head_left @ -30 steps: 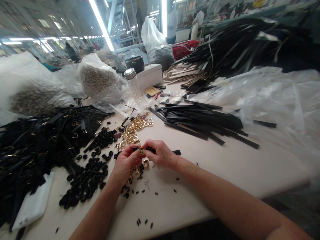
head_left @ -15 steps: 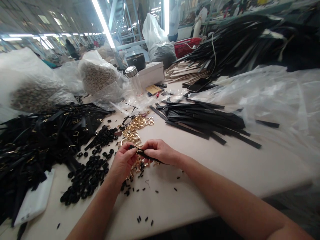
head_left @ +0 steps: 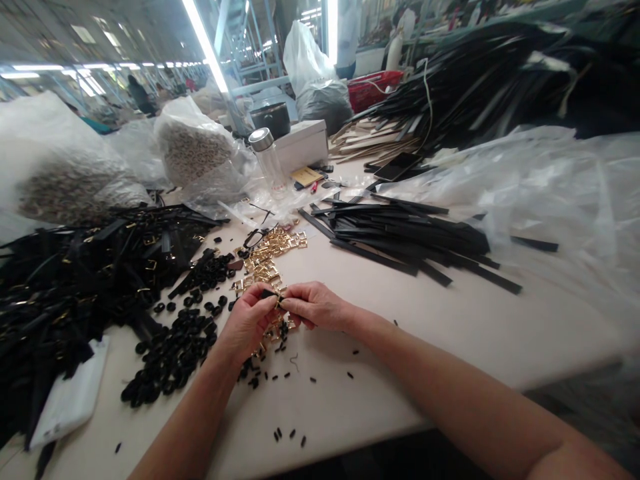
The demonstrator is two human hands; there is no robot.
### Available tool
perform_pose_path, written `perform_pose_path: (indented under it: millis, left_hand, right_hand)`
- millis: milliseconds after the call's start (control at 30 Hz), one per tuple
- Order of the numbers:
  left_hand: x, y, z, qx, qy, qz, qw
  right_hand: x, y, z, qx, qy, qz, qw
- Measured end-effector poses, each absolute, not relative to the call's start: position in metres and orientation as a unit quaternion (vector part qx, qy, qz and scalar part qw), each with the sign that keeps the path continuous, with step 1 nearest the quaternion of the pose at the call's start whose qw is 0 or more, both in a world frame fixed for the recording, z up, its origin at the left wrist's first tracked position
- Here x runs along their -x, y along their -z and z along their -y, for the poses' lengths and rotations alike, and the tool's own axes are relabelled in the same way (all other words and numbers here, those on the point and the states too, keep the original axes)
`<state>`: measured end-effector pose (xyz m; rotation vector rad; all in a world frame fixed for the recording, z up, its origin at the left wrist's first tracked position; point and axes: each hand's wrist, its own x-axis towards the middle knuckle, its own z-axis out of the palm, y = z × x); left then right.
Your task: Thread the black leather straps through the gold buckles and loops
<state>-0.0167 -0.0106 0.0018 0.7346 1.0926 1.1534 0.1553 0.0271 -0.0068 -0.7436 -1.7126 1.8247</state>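
Note:
My left hand (head_left: 251,316) is closed in a pinch on a black strap (head_left: 269,293), whose short end shows above the thumb. Beside it, my right hand (head_left: 314,307) grips the same strap at a small gold buckle (head_left: 277,301), thumb against fingers. The two hands almost touch, and the rest of the strap is hidden behind the right hand. Under and beyond them lies a heap of loose gold buckles (head_left: 270,257). Black strap loops (head_left: 173,360) are piled to the left of my left forearm. Tiny black pieces (head_left: 293,433) lie scattered nearer to me.
Finished-looking buckled straps (head_left: 100,267) form a big pile at left, beside a white plastic block (head_left: 73,400). Plain black strips (head_left: 400,233) lie at right, near plastic sheeting (head_left: 550,200). A glass bottle (head_left: 267,160), eyeglasses (head_left: 257,237) and a phone (head_left: 399,167) are farther back.
The right hand has shifted slightly left and closed tighter near the buckle. The strap length that trailed beneath it towards the wrist is now out of sight.

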Motion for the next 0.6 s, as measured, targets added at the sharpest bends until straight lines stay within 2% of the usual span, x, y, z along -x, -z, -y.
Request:
perform_pose_path:
  millis: [400, 500, 600]
  left_hand:
    - [0.0137, -0.0037, 0.0151, -0.313, -0.508, -0.476, 0.646]
    - [0.0130, -0.0023, 0.0142, -0.318, -0.502, -0.486, 0.641]
    - [0.0167, -0.0026, 0.0105, -0.308, -0.529, -0.495, 0.617]
  right_hand:
    - [-0.1575, 0.0072, -0.0272, 0.299, -0.604, 0.667, 0.317]
    - [-0.1600, 0.0057, -0.0273, 0.303, -0.570, 0.698, 0.311]
    - [-0.1638, 0.0015, -0.0286, 0.306, -0.595, 0.693, 0.271]
